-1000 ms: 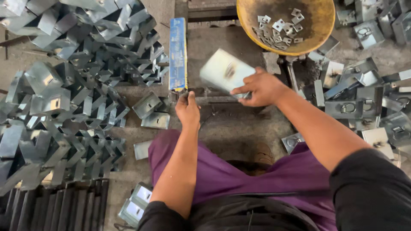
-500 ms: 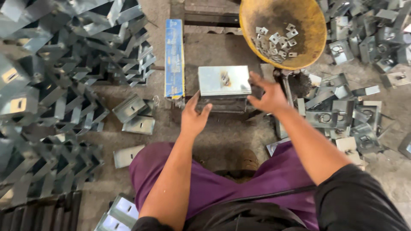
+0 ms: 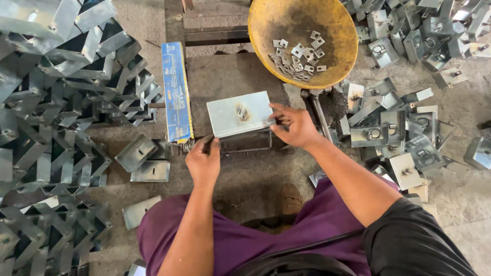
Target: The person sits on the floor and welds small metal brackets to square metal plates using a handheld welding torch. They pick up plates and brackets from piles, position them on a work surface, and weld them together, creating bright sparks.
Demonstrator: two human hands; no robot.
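While the person is sitting at the steel work block (image 3: 225,76), a bent galvanised plate (image 3: 240,113) is lying flat-face-up at the centre of the view, presumably so its face, which is carrying a dark burn mark, is staying level and reachable. The right hand (image 3: 294,125) is pinching the plate's 3 o'clock edge with curled fingers, apparently steadying it. The left hand (image 3: 203,162), at 7 o'clock from the plate, is closing around a thin rod-like tool; its tip is hidden, so what it is touching cannot be told. A long blue box (image 3: 176,92) is lying at 9 o'clock beside the plate, within easy reach. A yellow bowl (image 3: 332,61) holding small square plates (image 3: 299,59) is sitting at 1 o'clock, near the right hand. Bent brackets (image 3: 61,102) are piling up at 9 o'clock, and brackets with loops (image 3: 394,133) are lying at 3 o'clock, seemingly kept apart by kind
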